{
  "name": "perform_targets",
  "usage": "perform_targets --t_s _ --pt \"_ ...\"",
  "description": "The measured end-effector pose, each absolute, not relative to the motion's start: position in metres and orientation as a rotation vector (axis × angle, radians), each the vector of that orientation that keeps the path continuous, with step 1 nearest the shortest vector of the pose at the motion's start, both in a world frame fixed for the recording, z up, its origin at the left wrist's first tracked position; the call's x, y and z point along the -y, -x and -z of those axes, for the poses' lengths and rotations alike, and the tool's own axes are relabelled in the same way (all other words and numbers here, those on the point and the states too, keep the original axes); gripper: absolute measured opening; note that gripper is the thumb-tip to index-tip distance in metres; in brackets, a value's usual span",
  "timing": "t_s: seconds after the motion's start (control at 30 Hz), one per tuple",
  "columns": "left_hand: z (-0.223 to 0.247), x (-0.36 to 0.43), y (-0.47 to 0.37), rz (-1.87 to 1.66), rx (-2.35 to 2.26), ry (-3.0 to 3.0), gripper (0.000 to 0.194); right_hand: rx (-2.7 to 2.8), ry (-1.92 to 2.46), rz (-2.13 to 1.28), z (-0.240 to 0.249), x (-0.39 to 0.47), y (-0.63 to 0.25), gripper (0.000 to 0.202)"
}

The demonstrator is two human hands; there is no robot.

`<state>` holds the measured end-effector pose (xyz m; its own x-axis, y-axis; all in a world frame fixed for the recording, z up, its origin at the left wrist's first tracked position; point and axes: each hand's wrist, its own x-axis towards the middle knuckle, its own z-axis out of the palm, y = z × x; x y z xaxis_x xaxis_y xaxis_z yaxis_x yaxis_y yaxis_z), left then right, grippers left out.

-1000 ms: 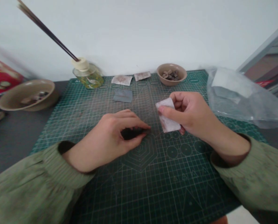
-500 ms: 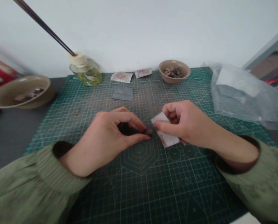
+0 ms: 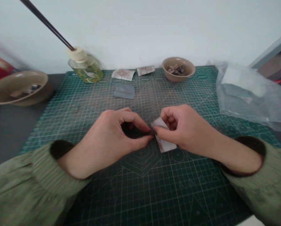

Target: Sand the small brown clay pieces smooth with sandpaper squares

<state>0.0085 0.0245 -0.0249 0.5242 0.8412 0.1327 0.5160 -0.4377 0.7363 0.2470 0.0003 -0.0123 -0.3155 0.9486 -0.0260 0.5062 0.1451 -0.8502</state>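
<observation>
Paper (image 3: 167,143) is resting pinched in the right hand (image 3: 181,125), just beside the small, mostly hidden piece (image 3: 152,133) the left hand (image 3: 112,141) is gripping; beyond both hands, a bowl (image 3: 174,78) is standing.

the light is soft and a bit dim. the wall (image 3: 140,31) looks pale, and the green mat (image 3: 135,194) is darker near the bottom. dark shade fills the curl of the left hand (image 3: 107,141). everything looks fuzzy, and the big bowl (image 3: 42,93) on the left looks stretched.
</observation>
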Motion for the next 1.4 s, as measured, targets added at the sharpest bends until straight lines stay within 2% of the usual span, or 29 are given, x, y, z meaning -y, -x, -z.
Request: perform_targets --t_s 0.43,1.4 --pt "0.0232 -0.0197 -0.0138 -0.666 -1.164 -2.074 0.010 1.921 1.373 -0.959 0.0136 0.0005 -0.2455 0.024" --pt "0.0239 -0.0209 -0.0114 -0.649 -1.159 -2.114 0.010 1.969 1.356 -0.998 0.0157 -0.0041 -0.2517 0.025"
